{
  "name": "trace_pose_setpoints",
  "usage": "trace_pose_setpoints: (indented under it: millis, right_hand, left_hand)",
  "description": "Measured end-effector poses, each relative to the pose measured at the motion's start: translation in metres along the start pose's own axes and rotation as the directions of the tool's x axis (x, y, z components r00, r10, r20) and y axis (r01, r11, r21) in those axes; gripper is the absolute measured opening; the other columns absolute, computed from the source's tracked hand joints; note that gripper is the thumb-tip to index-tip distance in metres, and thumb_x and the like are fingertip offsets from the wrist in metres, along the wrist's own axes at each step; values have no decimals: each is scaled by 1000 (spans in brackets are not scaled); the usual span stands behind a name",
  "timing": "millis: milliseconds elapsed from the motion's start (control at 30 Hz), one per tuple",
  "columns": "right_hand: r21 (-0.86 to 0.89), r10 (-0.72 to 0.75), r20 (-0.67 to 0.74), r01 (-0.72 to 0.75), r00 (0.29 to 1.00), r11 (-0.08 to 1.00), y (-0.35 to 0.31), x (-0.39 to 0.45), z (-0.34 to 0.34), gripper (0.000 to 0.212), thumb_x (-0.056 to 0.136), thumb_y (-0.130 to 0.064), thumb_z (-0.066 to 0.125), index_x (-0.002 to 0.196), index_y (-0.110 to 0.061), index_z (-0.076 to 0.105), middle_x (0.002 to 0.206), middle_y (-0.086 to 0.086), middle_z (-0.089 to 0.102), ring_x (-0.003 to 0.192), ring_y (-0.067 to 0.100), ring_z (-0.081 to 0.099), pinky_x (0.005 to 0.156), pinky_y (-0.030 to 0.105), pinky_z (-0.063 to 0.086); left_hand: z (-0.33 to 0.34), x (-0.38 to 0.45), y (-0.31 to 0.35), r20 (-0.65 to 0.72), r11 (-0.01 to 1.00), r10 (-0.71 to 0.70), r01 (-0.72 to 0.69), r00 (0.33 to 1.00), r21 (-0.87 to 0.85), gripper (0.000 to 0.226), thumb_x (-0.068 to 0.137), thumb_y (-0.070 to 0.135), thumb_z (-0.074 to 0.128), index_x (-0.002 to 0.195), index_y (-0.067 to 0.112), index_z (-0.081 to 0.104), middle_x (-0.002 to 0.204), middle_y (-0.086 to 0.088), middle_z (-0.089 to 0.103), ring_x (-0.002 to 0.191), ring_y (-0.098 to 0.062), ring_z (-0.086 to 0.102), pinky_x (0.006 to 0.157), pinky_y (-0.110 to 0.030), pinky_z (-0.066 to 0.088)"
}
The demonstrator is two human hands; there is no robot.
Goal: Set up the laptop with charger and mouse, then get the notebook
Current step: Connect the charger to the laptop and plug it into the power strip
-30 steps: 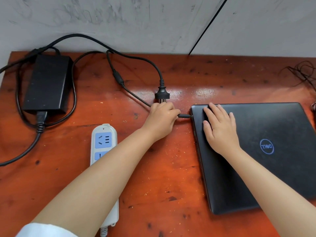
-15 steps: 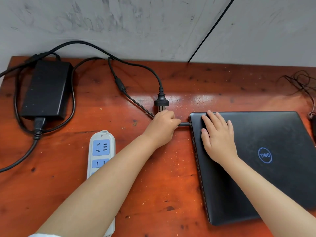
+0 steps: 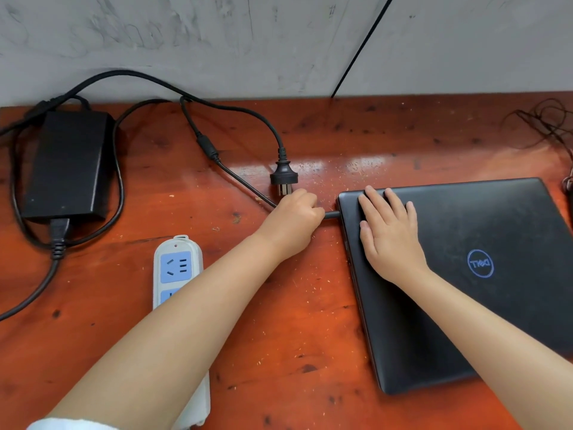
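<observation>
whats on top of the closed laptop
Only the right hand lies on the laptop lid, fingers flat near its far left corner. The blue logo shows uncovered. Anything under the lid is hidden.

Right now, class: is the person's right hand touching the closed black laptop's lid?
Touching. The head view shows the right hand lying flat, fingers straight, on the lid of the closed black laptop near its left edge, with no gap beneath the palm.
</observation>
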State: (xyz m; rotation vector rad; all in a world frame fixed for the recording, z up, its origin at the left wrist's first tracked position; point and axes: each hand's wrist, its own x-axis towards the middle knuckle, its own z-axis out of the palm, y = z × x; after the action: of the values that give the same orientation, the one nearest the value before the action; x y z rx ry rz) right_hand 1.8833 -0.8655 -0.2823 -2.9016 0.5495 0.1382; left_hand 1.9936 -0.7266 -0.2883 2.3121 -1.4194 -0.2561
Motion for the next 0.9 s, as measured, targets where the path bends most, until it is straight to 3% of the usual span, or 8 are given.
trace_pose_setpoints:
  millis: [167, 400, 467, 533, 633, 700, 800, 900]
  right_hand:
    - [-12, -2, -3, 2, 1000, 1000, 1, -1, 2, 56, 87, -28, 21, 139, -10, 33, 152, 6, 29, 141, 31, 17, 114, 54, 8]
    - [21, 16, 11, -17, 1000, 1000, -3, -4, -4, 56, 86, -27, 23, 137, -10, 36, 150, 7, 32, 141, 29, 19, 115, 51, 10]
    - [10, 32, 0, -32, 999, 999, -5, -3, -9, 48, 91, -25, 30, 134, -9, 41, 148, 8, 37, 139, 30, 25, 113, 48, 16]
    - [28, 63, -56, -61, 996, 998, -13, 4, -19, 34, 91, -17, 44, 121, -6, 55, 137, 13, 52, 127, 34, 41, 104, 45, 30]
    - [103, 29, -72, -22, 997, 994, -40, 24, -34, 25, 89, -14, 47, 103, -1, 63, 110, 18, 67, 102, 35, 55, 86, 40, 42]
    - [218, -8, -29, 14, 1000, 976, -65, 39, -38, 29, 90, -16, 48, 114, -2, 58, 118, 17, 63, 111, 32, 52, 92, 36, 40]
    - [394, 64, 16, -66, 998, 917, -102, 63, -37, 45, 91, -21, 48, 132, -4, 40, 135, 16, 51, 124, 31, 45, 99, 33, 36]
    - [504, 193, 97, -215, 976, 836, -126, 84, -31, 47, 92, -21, 46, 135, -7, 35, 136, 14, 50, 121, 30, 48, 85, 28, 40]
  left_hand:
    - [0, -4, 1, -58, 999, 37, -38, 998, -3, 15, 73, -22, 53, 66, -11, 61, 68, -27, 57, 71, -37, 54, 58, -41, 43]
    - [-8, -12, -2, -69, 991, -81, 88, 994, 102, 23, 88, 6, 49, 108, 1, 60, 107, -15, 62, 103, -31, 52, 81, -37, 37]
    - [-25, -27, -8, -156, 988, -101, 117, 983, 98, 20, 81, 6, 60, 98, -3, 65, 99, -18, 68, 95, -34, 59, 79, -38, 45]
    - [-41, -47, -20, -228, 978, -159, 185, 961, 98, 15, 75, 4, 66, 87, -5, 67, 89, -20, 70, 85, -37, 63, 72, -40, 50]
    - [-58, -76, -41, -115, 911, -382, 395, 917, 121, 29, 89, 19, 53, 106, -1, 62, 114, -18, 63, 109, -33, 53, 87, -40, 44]
    - [-61, -98, -54, -86, 860, -499, 505, 862, 73, 37, 94, 27, 45, 120, 3, 55, 129, -15, 54, 122, -28, 44, 100, -36, 36]
    - [-66, -131, -66, -71, 793, -608, 608, 790, -33, 44, 97, 30, 38, 133, 7, 42, 145, -11, 39, 136, -22, 29, 112, -33, 23]
    - [-67, -161, -79, -48, 740, -670, 661, 741, -122, 45, 98, 29, 33, 138, 7, 34, 151, -9, 30, 141, -20, 20, 114, -32, 18]
